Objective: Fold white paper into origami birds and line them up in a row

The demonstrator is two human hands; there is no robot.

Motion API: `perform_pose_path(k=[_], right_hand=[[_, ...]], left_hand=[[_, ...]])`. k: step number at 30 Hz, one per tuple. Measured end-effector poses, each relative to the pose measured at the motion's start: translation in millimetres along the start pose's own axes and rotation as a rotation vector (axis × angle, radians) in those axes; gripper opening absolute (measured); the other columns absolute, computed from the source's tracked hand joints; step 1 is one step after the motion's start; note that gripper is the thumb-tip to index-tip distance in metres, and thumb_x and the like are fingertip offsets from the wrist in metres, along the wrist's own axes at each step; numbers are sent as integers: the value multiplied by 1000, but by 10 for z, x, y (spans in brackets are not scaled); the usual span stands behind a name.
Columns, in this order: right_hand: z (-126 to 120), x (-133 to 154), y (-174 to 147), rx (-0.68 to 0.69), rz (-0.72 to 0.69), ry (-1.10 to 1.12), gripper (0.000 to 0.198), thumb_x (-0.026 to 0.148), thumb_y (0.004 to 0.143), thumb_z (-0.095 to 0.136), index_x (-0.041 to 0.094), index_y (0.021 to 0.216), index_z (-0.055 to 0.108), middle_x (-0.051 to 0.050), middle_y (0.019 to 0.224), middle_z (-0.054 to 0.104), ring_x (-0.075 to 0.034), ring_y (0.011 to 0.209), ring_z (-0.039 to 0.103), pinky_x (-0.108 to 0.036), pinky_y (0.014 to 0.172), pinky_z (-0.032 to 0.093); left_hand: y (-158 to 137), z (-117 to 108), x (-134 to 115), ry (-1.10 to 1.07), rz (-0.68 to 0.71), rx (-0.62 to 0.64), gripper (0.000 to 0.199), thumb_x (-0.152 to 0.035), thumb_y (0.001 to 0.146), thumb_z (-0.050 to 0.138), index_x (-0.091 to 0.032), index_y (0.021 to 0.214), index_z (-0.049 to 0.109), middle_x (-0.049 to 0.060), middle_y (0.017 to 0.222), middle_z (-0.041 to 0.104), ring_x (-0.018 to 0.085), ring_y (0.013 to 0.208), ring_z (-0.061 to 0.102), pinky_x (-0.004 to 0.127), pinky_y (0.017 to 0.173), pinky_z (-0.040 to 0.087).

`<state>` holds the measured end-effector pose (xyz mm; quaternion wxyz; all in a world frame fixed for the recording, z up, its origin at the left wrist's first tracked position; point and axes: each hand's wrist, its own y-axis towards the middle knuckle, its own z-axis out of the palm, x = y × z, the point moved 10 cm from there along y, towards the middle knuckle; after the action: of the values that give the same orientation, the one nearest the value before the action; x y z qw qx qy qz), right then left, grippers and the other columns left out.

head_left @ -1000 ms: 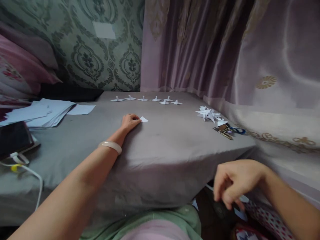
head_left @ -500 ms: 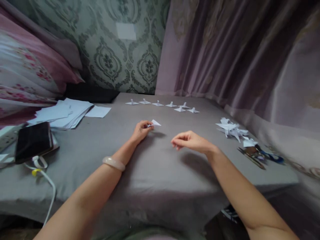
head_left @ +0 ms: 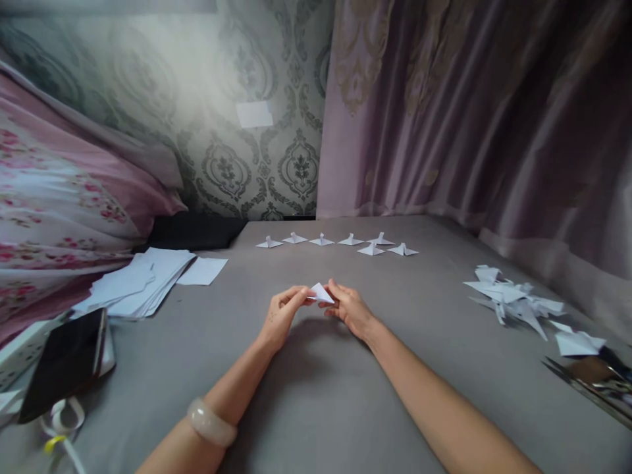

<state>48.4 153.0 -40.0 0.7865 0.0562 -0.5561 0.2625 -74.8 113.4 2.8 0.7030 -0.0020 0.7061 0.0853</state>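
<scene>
Folded paper (head_left: 320, 293) is held above the gray cloth (head_left: 316, 408), pinched in your left hand (head_left: 282, 317). Your right hand (head_left: 351, 312) curls at its right corner; whether those fingers grip, I cannot tell.

The left grip (head_left: 282, 316) is pinched closed, its thumb laid along the near side and its fingertips turned toward the right grip (head_left: 353, 309). That right grip faces it at nearly the same height, just beside it, with one digit raised and others curled below. The left forearm (head_left: 237, 378) slants in from below and left of its grip; the right forearm (head_left: 434, 401) slants in from below and right of its own. Both wrists sit lower than the fingertips.
</scene>
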Motion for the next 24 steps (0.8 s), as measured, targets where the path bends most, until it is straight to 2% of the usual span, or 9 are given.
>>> perform_pose_path(k=[3, 7, 10, 24], right_hand=[[1, 32, -7, 35, -37, 9, 40, 53, 77, 63, 16, 90, 69, -6, 85, 66, -12, 67, 60, -20, 53, 45], [-78, 75, 0, 7, -58, 65, 37, 51, 75, 66, 16, 88, 69, -3, 77, 64, -11, 66, 58, -19, 53, 45], [-112, 80, 2, 5, -56, 91, 35, 49, 73, 68, 16, 85, 69, -2, 72, 62, -11, 64, 56, -20, 53, 44], [41, 42, -37, 119, -26, 121, 29, 37, 74, 72, 17, 93, 68, -1, 80, 62, -10, 69, 55, -21, 57, 44]], left_hand=[[103, 68, -8, -10, -45, -39, 24, -40, 75, 63, -17, 77, 70, 5, 80, 69, 18, 81, 61, 29, 80, 47], [190, 186, 114, -203, -117, -69, 21, -29, 62, 74, -17, 79, 68, 3, 81, 68, 14, 75, 60, 26, 75, 46], [191, 256, 246, -333, -170, -46, 25, -21, 59, 75, -16, 83, 68, 2, 80, 68, 13, 72, 59, 24, 71, 46], [149, 316, 289, -630, -248, 82, 22, -5, 62, 68, -15, 81, 63, 2, 81, 64, 12, 71, 59, 22, 65, 47]])
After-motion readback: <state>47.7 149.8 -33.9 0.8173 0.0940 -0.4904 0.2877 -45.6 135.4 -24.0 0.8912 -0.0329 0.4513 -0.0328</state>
